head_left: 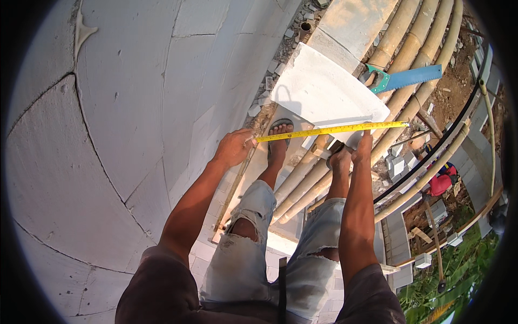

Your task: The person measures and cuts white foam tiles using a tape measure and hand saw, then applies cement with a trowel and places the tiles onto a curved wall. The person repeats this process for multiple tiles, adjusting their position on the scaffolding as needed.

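A yellow tape measure [324, 131] is stretched out almost level in front of me, across the near end of a pale block. Its left part runs into my left hand [236, 148], whose fingers are closed on it beside the wall. My right hand [362, 147] is at the tape further right, near the block's corner, with its fingers pressed together on the tape's lower edge. Past that hand, the tape's free end juts out over bamboo poles. The white block [326, 83] lies flat on the planking. A handsaw [404, 79] with a teal handle and blue blade rests beyond it on the bamboo.
A tall grey block wall [124, 108] rises close on my left. Bamboo poles [421, 43] form the scaffold, and my sandalled feet stand on a board [291, 151]. Rubble and a red bundle [441, 183] lie lower down on the right, with green plants [453, 270] nearer me.
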The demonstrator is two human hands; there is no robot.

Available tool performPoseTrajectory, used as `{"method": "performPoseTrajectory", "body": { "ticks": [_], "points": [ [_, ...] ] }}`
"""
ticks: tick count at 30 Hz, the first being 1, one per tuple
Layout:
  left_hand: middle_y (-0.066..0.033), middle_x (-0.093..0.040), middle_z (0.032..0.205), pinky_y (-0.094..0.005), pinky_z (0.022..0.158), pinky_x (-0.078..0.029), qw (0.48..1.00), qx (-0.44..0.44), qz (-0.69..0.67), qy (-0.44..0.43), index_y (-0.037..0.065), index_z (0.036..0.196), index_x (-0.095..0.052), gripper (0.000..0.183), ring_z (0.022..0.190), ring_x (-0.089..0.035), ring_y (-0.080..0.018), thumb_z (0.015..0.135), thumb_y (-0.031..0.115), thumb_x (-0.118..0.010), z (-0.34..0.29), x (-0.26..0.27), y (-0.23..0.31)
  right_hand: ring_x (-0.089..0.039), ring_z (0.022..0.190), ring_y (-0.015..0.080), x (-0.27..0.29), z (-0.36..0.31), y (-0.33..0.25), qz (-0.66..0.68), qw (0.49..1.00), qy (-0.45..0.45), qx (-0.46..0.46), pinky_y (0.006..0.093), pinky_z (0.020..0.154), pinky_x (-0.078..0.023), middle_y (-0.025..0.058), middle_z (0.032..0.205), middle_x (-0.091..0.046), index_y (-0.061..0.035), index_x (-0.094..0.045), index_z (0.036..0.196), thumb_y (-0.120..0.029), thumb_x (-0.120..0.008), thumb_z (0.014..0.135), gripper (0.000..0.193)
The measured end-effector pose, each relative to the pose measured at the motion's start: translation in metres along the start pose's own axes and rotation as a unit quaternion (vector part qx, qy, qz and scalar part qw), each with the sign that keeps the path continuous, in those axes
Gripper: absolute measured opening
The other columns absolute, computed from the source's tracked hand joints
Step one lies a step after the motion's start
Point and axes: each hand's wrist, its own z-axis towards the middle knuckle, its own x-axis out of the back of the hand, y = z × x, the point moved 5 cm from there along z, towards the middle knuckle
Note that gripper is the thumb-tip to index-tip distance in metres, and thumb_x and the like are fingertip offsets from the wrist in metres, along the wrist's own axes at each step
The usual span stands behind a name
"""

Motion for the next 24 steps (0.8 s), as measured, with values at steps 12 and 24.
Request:
{"method": "performPoseTrajectory", "body": {
  "ticks": [12, 24],
  "points": [
    [-0.0159, -0.058, 0.085, -0.0435, 0.072, -0.046, 0.986, 0.101, -0.065, 0.113, 0.0, 0.091, -0.062, 0.026, 0.08, -0.057, -0.0376, 0.097, 0.024, -0.058, -0.031, 0.008, -0.05, -0.05, 0.127, 0.0375, -0.031, -0.03, -0.129, -0.142, 0.983, -0.015, 0.118, 0.0536, 0.101, -0.042, 0.0267, 0.14, -0.047, 0.0067, -0.042, 0.141, -0.057, -0.059, 0.091, 0.083],
    [-0.0172, -0.062, 0.088, -0.0444, 0.077, -0.046, 0.996, 0.004, 0.079, -0.037, 0.002, 0.097, -0.068, 0.031, 0.082, -0.059, -0.0337, 0.099, 0.03, -0.057, 0.043, 0.064, -0.021, -0.069, 0.091, 0.0253, -0.034, -0.081, -0.094, 0.225, 0.953, -0.076, 0.188, 0.0342, 0.073, -0.064, 0.0146, 0.118, -0.062, -0.0099, -0.035, 0.146, -0.029, -0.05, 0.104, 0.048]
  ]
}}
